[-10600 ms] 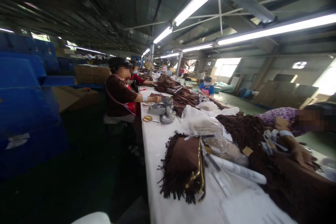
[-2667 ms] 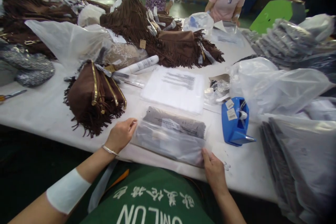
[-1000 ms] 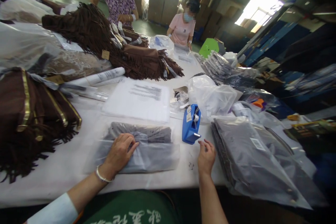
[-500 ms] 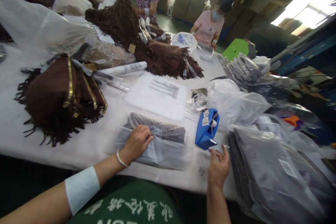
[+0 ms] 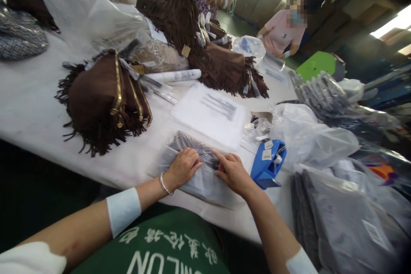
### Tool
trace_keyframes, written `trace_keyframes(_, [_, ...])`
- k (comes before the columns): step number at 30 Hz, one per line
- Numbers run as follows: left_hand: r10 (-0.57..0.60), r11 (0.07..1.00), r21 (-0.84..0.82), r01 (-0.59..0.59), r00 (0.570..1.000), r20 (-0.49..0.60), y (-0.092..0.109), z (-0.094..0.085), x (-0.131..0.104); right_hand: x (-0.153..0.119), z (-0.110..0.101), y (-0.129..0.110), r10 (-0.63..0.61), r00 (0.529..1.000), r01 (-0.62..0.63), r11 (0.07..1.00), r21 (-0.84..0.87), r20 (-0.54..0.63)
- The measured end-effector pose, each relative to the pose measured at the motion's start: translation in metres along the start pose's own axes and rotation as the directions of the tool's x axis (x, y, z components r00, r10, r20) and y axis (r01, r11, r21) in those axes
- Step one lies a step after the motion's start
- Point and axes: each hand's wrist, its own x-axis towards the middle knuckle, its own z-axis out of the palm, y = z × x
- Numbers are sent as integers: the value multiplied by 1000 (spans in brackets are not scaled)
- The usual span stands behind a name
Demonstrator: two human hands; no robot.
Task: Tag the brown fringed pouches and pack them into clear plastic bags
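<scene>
A flat grey item in a clear plastic bag (image 5: 205, 188) lies on the table in front of me. My left hand (image 5: 184, 167) rests on top of the bag, fingers slightly bent and thumb apart. From the other side, my right hand (image 5: 231, 170) touches the bag with its index finger stretched out and the other fingers loosely bent. Whether a small piece of tape lies under that fingertip is too small to tell. Just right of this hand stands a blue tape dispenser (image 5: 266, 167).
Behind the bag is a stack of printed plastic bags (image 5: 205, 115). A brown fringed bag (image 5: 93, 90) with gold zips sits at left, more fringed bags (image 5: 221, 60) farther back. At right lie packed grey bags (image 5: 340, 209). Two people (image 5: 284, 30) stand across the table.
My right hand has moved left from beside the tape dispenser onto the bagged grey item. My left hand stays on the bag. The whole view has shifted and tilted.
</scene>
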Motion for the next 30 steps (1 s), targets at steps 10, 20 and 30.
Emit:
trace_keyframes(10, [17, 999, 44, -16, 1000, -14, 2, 2, -3, -8, 18, 26, 190, 912, -268, 947, -176, -364])
trace_keyframes(20, [31, 999, -10, -31, 999, 33, -19, -24, -13, 4, 8, 23, 161, 892, -166, 986, 24, -423])
trace_keyframes(30, [-158, 986, -52, 156, 987, -23, -39, -29, -15, 84, 9, -62, -49, 964, 100, 978, -185, 260])
